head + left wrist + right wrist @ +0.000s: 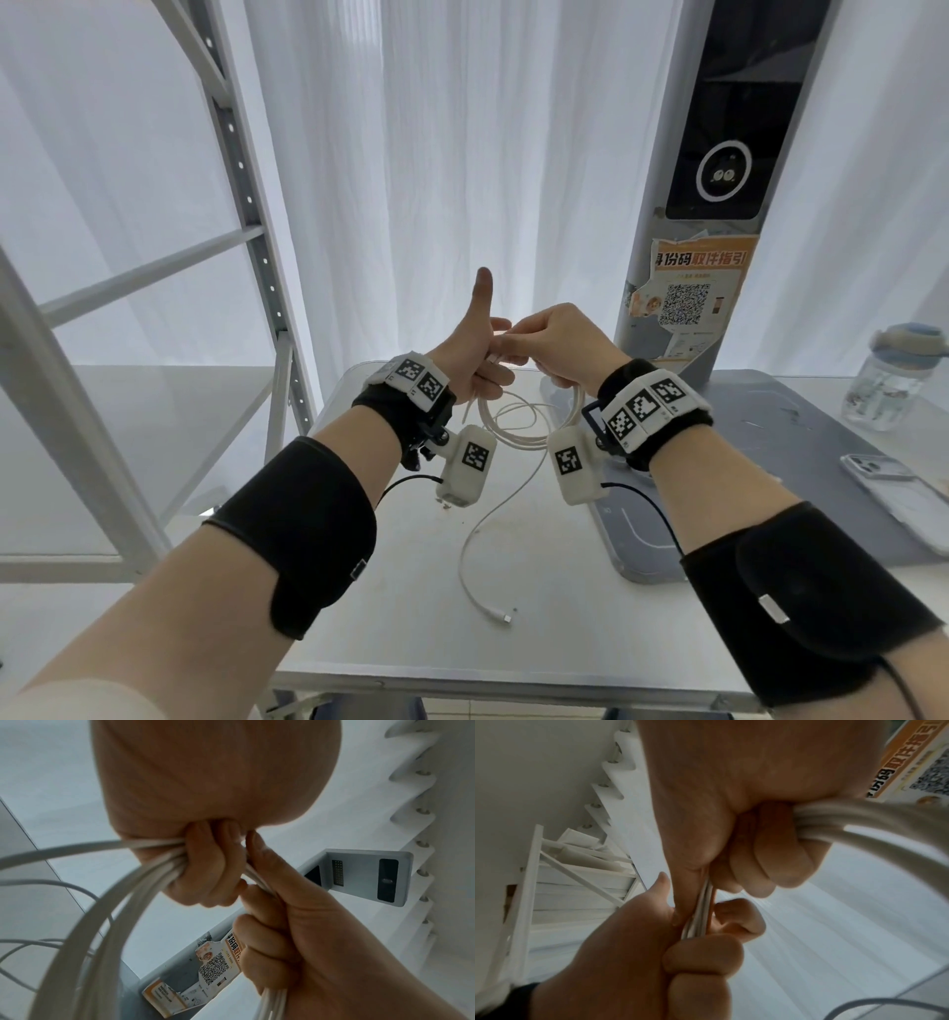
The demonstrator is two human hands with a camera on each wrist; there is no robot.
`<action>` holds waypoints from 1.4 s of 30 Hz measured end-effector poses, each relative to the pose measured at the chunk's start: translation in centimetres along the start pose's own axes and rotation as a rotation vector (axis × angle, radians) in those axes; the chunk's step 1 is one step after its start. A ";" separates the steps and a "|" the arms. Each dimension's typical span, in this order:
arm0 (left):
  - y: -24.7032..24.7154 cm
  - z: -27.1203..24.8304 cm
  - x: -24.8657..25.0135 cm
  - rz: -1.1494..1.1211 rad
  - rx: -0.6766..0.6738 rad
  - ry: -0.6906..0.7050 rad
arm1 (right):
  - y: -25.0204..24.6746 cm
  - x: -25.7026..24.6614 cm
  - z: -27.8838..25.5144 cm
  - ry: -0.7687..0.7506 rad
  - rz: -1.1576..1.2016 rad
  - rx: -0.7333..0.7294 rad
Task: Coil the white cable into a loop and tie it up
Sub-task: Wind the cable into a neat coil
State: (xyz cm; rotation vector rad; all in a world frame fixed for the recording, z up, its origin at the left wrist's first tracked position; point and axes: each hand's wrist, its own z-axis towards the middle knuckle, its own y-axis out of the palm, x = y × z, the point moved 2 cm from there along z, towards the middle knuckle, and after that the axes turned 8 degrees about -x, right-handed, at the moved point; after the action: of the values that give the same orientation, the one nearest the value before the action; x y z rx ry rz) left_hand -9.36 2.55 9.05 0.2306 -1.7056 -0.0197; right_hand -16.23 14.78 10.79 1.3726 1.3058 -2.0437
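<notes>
White cable point(513, 429) mostly coiled; both hands' fingers point(700, 955) clamped on the turns. Tail trailed toward 6 o'clock on surface point(539, 642); tying not begun.

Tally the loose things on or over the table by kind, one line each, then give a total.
White charging cable, coiled between the left hand and right hand: 1
Clear plastic water bottle with a blue lid: 1
Smartphone in a clear case, flat on the table: 1
Total: 3
</notes>
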 end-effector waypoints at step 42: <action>0.7 0.2 0.2 0.330 0.218 0.196 | -0.9 1.6 0.6 0.136 0.417 0.167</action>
State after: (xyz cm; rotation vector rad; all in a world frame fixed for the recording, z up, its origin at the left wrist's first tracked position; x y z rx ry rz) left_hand -9.67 3.20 9.31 0.1062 -1.5309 0.4221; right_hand -18.00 15.07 9.90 1.7158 0.8191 -1.8273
